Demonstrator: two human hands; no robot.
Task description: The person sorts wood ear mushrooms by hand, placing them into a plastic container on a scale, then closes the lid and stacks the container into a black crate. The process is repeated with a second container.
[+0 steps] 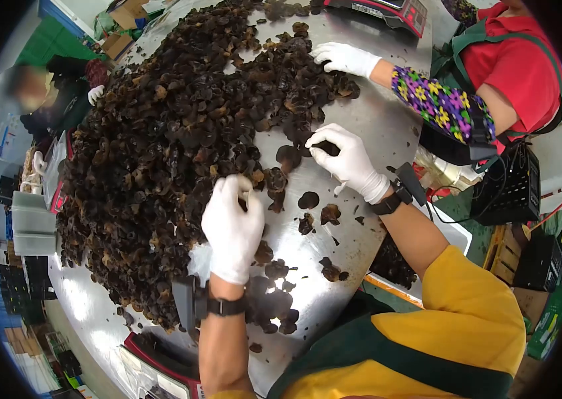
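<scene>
A large heap of dark brown wood ear mushrooms covers much of a steel table. My left hand, white-gloved, is at the heap's near edge with its fingers curled together; whatever lies between the fingertips is hidden. To its right, my right hand, also gloved, has thumb and forefinger closed around a dark wood ear mushroom. Just left of those fingertips is another round mushroom piece. Several loose pieces, among them a small dark one, lie on the metal below my right hand.
Across at the right, a co-worker's gloved hand rests by the heap. Another person's gloved hand touches its far left side. Red scales stand at the back and front. A bin of mushrooms is below the table's right edge.
</scene>
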